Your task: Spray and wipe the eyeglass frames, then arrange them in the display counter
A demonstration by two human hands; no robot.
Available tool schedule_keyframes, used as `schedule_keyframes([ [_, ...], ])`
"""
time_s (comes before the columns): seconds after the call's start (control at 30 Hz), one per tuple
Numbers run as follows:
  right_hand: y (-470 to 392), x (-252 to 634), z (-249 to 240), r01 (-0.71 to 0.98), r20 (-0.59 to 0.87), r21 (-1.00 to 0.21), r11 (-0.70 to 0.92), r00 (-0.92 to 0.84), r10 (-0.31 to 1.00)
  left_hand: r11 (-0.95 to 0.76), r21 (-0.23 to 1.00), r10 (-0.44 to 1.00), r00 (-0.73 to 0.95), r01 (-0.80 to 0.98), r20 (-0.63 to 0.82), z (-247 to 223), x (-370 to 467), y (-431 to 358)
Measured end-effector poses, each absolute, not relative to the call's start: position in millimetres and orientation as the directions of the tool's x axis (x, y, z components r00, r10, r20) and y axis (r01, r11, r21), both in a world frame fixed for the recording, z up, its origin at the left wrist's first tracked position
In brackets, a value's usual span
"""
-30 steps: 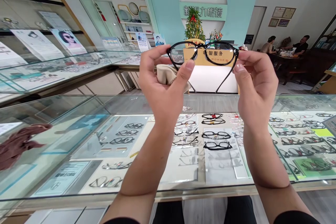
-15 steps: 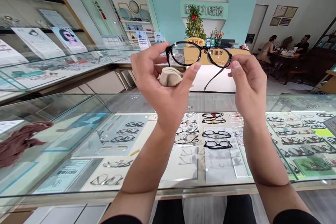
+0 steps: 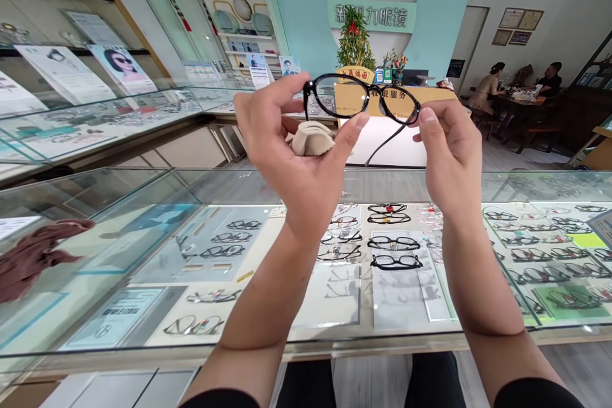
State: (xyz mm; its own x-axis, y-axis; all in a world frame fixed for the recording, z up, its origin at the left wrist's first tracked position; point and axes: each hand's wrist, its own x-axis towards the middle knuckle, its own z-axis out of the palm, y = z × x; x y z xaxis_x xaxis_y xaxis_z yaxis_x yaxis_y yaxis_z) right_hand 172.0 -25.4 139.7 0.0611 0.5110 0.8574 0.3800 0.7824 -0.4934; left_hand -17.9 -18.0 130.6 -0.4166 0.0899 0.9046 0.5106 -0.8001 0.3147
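Observation:
A pair of black-framed eyeglasses [image 3: 375, 90] is raised in front of me, above the glass display case. My left hand [image 3: 299, 146] grips the left end of the frame, and a folded beige cleaning cloth [image 3: 313, 139] is tucked in the same palm. My right hand [image 3: 452, 153] pinches the right end of the frame between thumb and fingers. One temple arm hangs down below the right lens; the other is mostly hidden behind my left hand.
Below my arms, the glass display case [image 3: 306, 341] holds several rows of glasses. A brown cloth [image 3: 43, 258] lies on its left part. A wooden service counter [image 3: 433, 99] with a plant [image 3: 354, 44] stands ahead. Two people sit at a table [image 3: 521, 102] at far right.
The eyeglasses have tilted slightly, with the right end a little lower. Both hands have shifted slightly left and keep their hold.

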Motion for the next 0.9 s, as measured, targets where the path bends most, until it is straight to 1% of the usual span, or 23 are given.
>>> schedule_keyframes([
  [0.1,-24,173,139,0.365,0.856,-0.5,0.785,0.071,0.512,-0.792,0.234,-0.013,-0.4,0.563,0.916,131,-13,-18],
  [0.17,-23,174,139,0.362,0.859,-0.497,0.789,0.077,0.507,-0.793,0.24,-0.004,-0.398,0.561,0.917,130,-14,-16],
  [0.23,-24,174,140,0.355,0.867,-0.487,0.798,0.085,0.491,-0.82,0.285,0.077,-0.398,0.497,0.914,128,-19,-12],
  [0.37,-29,169,141,0.34,0.9,-0.434,0.834,0.127,0.416,-0.887,0.398,0.314,-0.327,0.235,0.891,124,-33,4],
  [0.43,-33,167,142,0.339,0.911,-0.412,0.845,0.14,0.388,-0.894,0.419,0.355,-0.317,0.158,0.879,122,-38,12],
  [0.6,-36,165,142,0.342,0.923,-0.385,0.857,0.157,0.352,-0.914,0.386,0.329,-0.332,0.122,0.884,118,-40,22],
  [0.7,-35,166,143,0.33,0.939,-0.338,0.881,0.178,0.294,-0.922,0.37,0.319,-0.321,0.112,0.892,118,-40,24],
  [0.77,-35,166,143,0.323,0.948,-0.309,0.895,0.179,0.263,-0.931,0.338,0.282,-0.32,0.134,0.904,119,-39,25],
  [0.9,-37,165,141,0.327,0.945,-0.321,0.889,0.171,0.278,-0.945,0.271,0.207,-0.308,0.182,0.929,119,-34,29],
])
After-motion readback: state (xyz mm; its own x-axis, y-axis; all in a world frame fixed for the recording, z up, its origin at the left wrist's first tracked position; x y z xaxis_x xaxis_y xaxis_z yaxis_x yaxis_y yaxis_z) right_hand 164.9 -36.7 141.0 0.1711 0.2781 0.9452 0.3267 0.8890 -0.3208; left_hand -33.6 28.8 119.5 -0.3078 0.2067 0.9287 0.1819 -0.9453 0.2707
